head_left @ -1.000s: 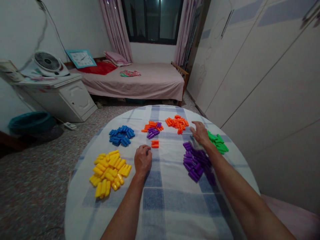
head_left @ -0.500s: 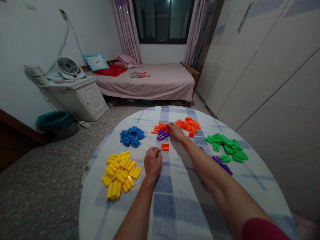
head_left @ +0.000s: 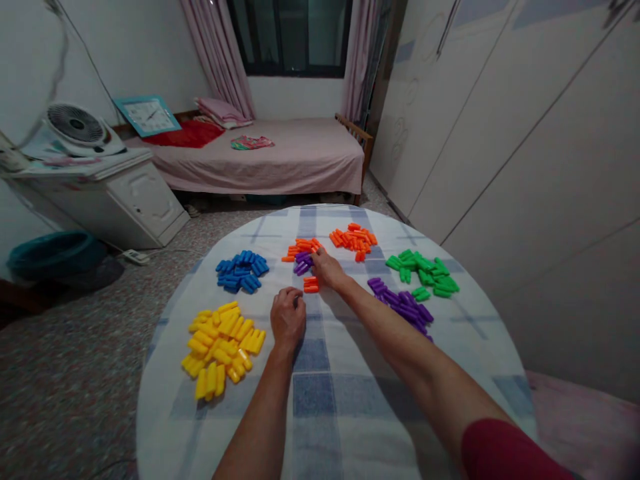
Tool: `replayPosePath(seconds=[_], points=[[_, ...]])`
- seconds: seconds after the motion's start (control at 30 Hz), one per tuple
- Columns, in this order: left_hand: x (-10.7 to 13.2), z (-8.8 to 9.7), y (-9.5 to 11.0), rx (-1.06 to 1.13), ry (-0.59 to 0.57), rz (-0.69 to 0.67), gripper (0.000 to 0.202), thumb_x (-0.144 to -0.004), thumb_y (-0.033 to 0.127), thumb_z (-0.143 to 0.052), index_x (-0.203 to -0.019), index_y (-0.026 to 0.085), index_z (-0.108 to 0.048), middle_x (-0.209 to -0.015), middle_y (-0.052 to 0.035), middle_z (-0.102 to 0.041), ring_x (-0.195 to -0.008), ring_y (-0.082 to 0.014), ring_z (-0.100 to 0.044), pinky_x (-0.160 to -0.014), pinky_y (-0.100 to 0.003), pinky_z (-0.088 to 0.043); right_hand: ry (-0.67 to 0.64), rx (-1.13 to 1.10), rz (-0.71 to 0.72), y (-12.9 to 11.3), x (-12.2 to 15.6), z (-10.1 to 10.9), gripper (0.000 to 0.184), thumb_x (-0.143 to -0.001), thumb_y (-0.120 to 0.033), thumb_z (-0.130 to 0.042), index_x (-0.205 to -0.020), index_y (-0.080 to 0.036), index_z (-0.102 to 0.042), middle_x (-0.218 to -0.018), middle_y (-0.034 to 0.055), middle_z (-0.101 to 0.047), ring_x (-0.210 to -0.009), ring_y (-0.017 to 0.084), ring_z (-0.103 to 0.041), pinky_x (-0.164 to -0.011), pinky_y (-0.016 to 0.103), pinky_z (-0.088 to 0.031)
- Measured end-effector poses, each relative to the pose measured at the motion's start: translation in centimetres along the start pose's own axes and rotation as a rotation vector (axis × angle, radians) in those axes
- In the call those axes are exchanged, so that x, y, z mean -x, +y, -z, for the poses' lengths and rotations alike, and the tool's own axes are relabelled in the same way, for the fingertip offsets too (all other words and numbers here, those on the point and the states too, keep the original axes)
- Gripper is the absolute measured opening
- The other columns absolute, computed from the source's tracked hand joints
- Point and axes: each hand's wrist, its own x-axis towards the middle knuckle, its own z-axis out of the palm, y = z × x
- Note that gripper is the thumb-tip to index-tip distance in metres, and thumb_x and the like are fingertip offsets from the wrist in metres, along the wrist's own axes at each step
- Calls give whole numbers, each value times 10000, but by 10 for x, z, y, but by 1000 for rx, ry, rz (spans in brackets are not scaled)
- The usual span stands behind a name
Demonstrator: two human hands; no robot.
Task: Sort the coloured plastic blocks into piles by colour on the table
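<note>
My right hand (head_left: 327, 268) reaches to the far middle of the table, its fingers pressed together against small purple plastic tubes (head_left: 303, 263) and the orange tubes (head_left: 302, 247) behind them. What its fingertips pinch, if anything, is hidden. My left hand (head_left: 289, 317) rests on the cloth with fingers curled in; its palm side is hidden. Just beyond it, a short row of orange tubes (head_left: 311, 285) lies between the two hands. Yellow tubes (head_left: 223, 343) are heaped left of my left hand, with blue tubes (head_left: 241, 271) farther back.
The round table (head_left: 313, 427) has a checked cloth. More orange tubes (head_left: 353, 239) lie at the far edge, green tubes (head_left: 425, 272) at the right, and a purple heap (head_left: 403, 307) beside my right forearm. A bed (head_left: 280, 167), cabinet (head_left: 145, 200) and wardrobe (head_left: 500, 133) stand around.
The view has turned to the right, so everything sits farther left. My right hand has drawn back slightly toward me, and more of the purple heap shows beside my forearm. My left hand stays curled.
</note>
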Motion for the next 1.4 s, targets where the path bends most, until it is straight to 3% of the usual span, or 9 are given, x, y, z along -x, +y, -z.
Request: replayPosePath(seconds=[0.37,0.53,0.73,0.87,1.0,1.1,1.23,1.33,1.4], points=[[0,-1,-1,13,-2,-2,237,-806,161,-466,-898,192,-683,-999,-68,-657,-944,-224,-570,-889,-358,-452,-35,83,34,-2,-2,-2,287,-970,-208,-379,-1221,-165,-511,-1217,104,-581,-1018,190,-623,-798,262,-470],[0,0,1,14,6,5,232,-807,168,-465,-886,190,-682,-992,-70,-657,-950,-224,-576,-889,-355,-452,-56,89,-10,-4,11,18,263,-970,-229,-406,-1186,-156,-537,-1195,123,-574,-1002,200,-615,-800,267,-459],[0,2,4,17,-6,15,240,-801,175,-464,-888,188,-688,-1000,-73,-658,-940,-226,-580,-882,-358,-456,90,181,47,16,100,44,182,-950,-218,-468,-1090,-140,-553,-1092,127,-566,-1009,230,-539,-842,298,-412],[-1,3,3,10,5,14,247,-797,179,-458,-886,187,-689,-1000,-77,-660,-936,-229,-582,-885,-366,-456,-32,256,79,30,169,26,196,-913,-100,-431,-1021,-166,-580,-1022,98,-573,-944,230,-520,-826,328,-394],[-1,4,4,5,5,8,249,-794,184,-456,-882,181,-689,-1000,-79,-660,-929,-230,-585,-872,-358,-460,2,241,70,33,195,7,221,-902,-140,-450,-1042,-223,-599,-1038,85,-584,-978,249,-503,-874,376,-372],[0,5,4,2,5,8,249,-792,187,-456,-879,185,-689,-1001,-77,-661,-929,-228,-586,-869,-356,-462,37,150,95,34,199,10,238,-874,-269,-552,-1100,-226,-614,-1093,96,-591,-1037,267,-497,-903,401,-368],[-1,4,3,-8,3,-1,254,-793,192,-451,-877,182,-692,-993,-78,-663,-926,-228,-590,-875,-359,-462,184,1,64,63,201,31,383,-900,-381,-540,-1242,-211,-571,-1208,101,-568,-1117,242,-498,-948,379,-382],[-2,3,2,-21,2,-12,262,-789,193,-451,-883,173,-694,-988,-83,-665,-922,-228,-591,-877,-360,-463,318,57,-126,108,202,42,311,-929,-220,-451,-1191,-173,-612,-1133,111,-598,-1059,223,-533,-915,340,-420],[-2,3,1,-23,-5,-8,263,-787,196,-453,-886,172,-695,-991,-82,-665,-920,-229,-591,-876,-360,-465,264,147,-230,139,201,43,349,-876,-108,-461,-1173,-163,-635,-1137,118,-606,-1027,231,-548,-869,328,-438]])
